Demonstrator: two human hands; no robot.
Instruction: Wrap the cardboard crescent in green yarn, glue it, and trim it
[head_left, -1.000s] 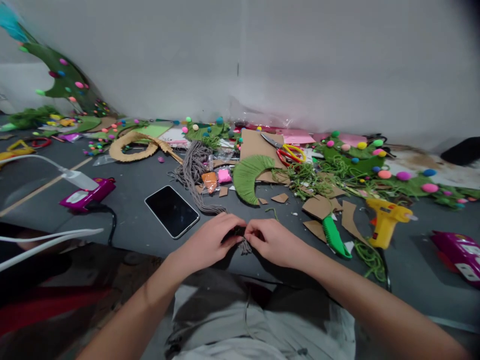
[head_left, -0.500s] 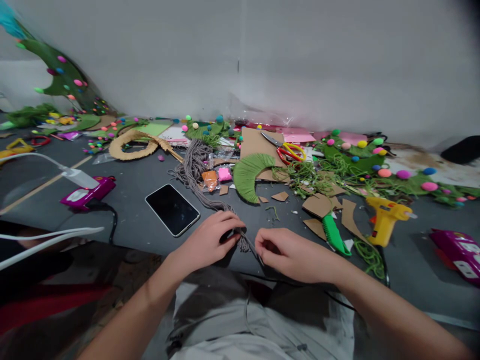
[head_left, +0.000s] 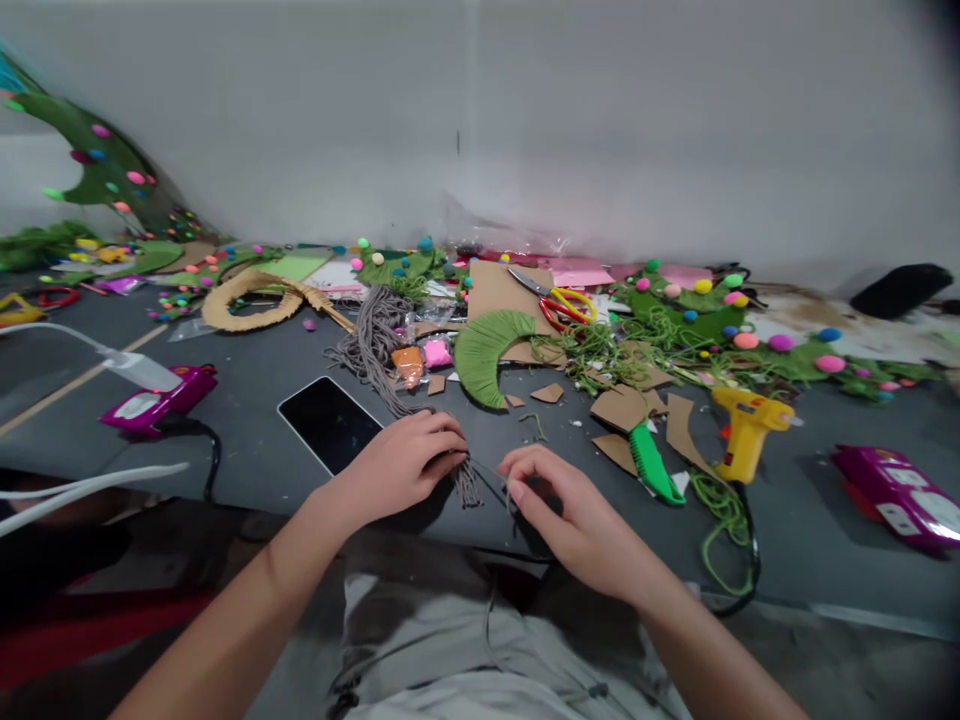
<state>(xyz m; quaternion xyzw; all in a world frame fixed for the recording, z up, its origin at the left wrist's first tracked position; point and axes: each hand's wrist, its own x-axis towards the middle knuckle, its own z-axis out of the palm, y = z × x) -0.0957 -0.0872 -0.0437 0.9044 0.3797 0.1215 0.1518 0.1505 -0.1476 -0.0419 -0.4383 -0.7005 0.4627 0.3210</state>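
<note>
Near the middle of the tabletop's (head_left: 255, 400) front edge, the left hand (head_left: 409, 455) is pinching a grey yarn bundle (head_left: 381, 330), loose ends hanging past its fingertips; the right hand (head_left: 551, 500), just beside it, is holding a thin strand between thumb and forefinger; the yarn is trailing toward the back edge; a phone (head_left: 322, 425) is lying partly hidden behind the left hand.

Grey yarn (head_left: 377, 335), loosely heaped, trailing nearer, fringed end (head_left: 468, 486) splayed, one strand seemingly taut.
</note>
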